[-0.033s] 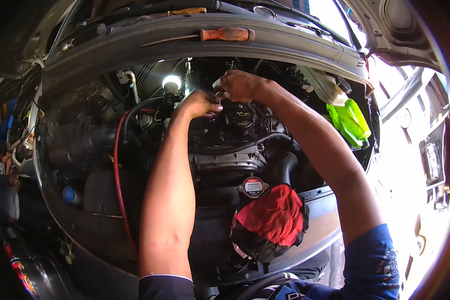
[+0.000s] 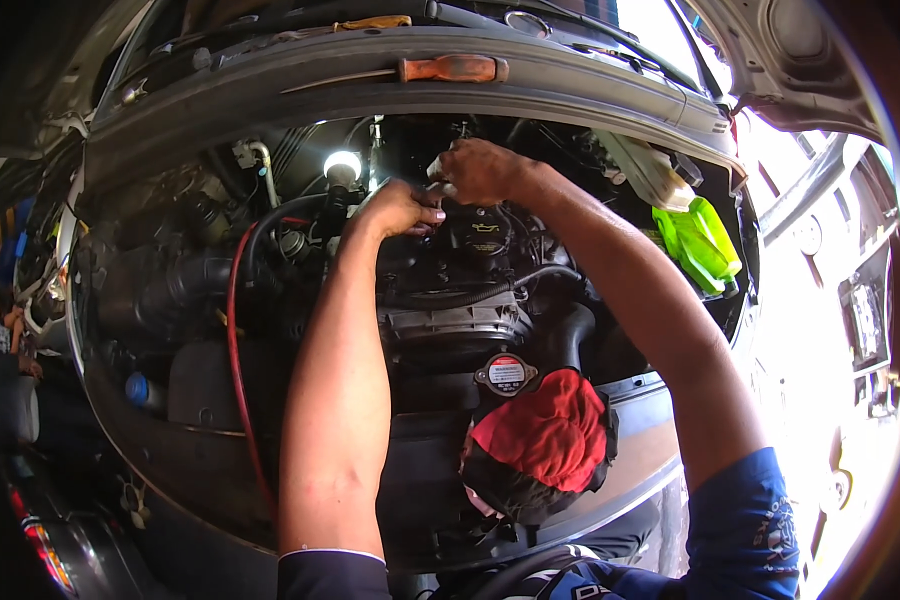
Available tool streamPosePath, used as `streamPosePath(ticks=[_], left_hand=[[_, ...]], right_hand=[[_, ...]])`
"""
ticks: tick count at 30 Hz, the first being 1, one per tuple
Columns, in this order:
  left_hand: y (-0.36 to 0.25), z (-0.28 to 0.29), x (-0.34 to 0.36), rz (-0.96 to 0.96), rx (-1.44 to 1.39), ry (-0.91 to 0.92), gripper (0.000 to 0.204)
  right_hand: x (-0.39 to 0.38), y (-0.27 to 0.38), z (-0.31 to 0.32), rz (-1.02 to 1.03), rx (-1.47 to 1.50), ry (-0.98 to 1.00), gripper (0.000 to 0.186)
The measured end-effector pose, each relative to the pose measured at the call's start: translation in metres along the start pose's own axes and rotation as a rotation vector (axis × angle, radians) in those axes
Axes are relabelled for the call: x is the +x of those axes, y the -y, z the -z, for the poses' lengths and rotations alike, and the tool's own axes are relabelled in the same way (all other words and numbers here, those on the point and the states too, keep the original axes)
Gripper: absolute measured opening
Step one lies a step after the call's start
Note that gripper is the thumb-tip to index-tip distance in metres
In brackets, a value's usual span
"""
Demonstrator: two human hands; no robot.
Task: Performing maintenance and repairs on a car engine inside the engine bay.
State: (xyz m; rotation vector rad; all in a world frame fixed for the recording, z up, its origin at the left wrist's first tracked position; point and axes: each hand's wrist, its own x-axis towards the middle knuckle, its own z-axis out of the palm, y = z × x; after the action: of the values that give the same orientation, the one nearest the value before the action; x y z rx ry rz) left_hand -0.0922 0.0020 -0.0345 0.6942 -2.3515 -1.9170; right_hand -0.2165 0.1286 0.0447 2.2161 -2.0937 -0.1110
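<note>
Both of my hands meet over the back of a car engine. My left hand (image 2: 398, 210) has its fingers curled, thumb toward the right, beside the black oil filler cap (image 2: 482, 235). Just behind that cap is my right hand (image 2: 482, 172), its fingers bent down and pinched close to the left fingertips. Something small and pale shows at the right fingertips, too hidden to name. What the left fingers hold, if anything, is also out of sight. A lit lamp (image 2: 343, 165) shines to the left of my hands.
A screwdriver with an orange handle (image 2: 455, 68) lies on the ledge behind the engine. At the front are a radiator cap (image 2: 507, 373) and a red cloth (image 2: 550, 430). A green plastic container (image 2: 698, 245) sits at right; a red hose (image 2: 232, 330) runs down the left.
</note>
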Motion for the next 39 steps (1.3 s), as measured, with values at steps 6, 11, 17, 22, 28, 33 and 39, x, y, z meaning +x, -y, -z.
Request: streamPosePath(ticks=[6, 11, 17, 22, 28, 33, 39], left_hand=[[0.001, -0.003, 0.000, -0.016, -0.001, -0.029, 0.028], [-0.001, -0.001, -0.001, 0.010, 0.019, 0.038, 0.038], [-0.006, -0.002, -0.009, -0.001, 0.055, 0.051, 0.034], [-0.010, -0.003, -0.012, 0.000, 0.089, 0.034, 0.033], [-0.010, -0.002, -0.013, -0.030, 0.077, 0.018, 0.036], [-0.010, -0.003, -0.013, -0.007, 0.081, 0.010, 0.034], [-0.005, -0.002, -0.008, 0.019, 0.066, -0.002, 0.025]], right_hand=[[0.000, 0.001, -0.015, -0.057, -0.004, -0.029, 0.023], [0.004, -0.009, -0.008, 0.392, -0.346, 0.053, 0.022], [0.003, 0.004, -0.007, -0.059, 0.041, -0.010, 0.025], [0.006, 0.000, -0.015, -0.046, 0.006, -0.050, 0.025], [0.009, -0.010, -0.013, 0.368, -0.140, -0.058, 0.024], [0.007, 0.009, -0.010, -0.132, 0.010, -0.022, 0.023], [0.006, 0.009, 0.008, 0.034, -0.154, 0.077, 0.022]])
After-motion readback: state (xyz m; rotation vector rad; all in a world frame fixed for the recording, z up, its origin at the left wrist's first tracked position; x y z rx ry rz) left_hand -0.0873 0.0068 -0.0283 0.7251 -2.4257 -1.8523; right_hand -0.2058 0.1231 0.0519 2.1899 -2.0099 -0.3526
